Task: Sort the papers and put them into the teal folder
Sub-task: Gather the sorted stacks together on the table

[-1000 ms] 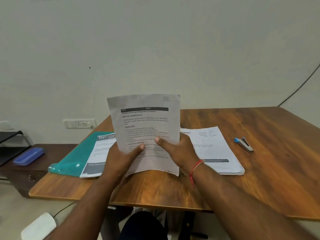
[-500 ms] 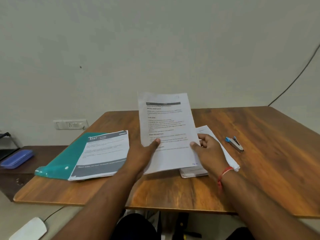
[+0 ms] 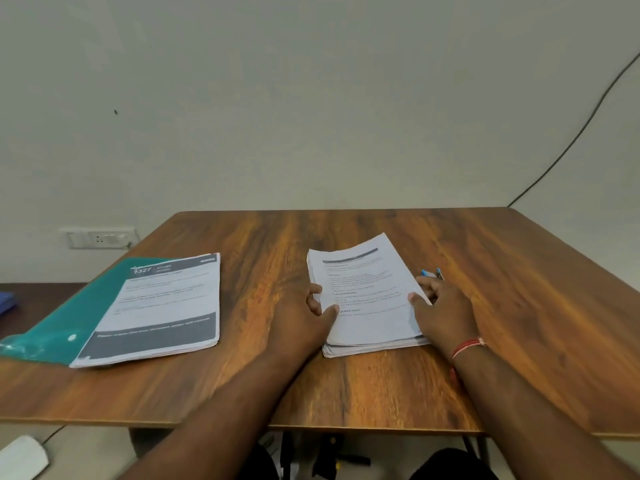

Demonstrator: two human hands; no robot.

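I had L hand and R hand gripping the paper stack by its side edges, thumbs on top, fingers curled, prob. to square it. The teal folder lay left on the bench, w/ another pile across it.

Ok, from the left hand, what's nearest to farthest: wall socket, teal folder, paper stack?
1. Paper stack, touching the left hand, centre.
2. Teal folder, off to the left.
3. Wall socket, far left, behind the folder.
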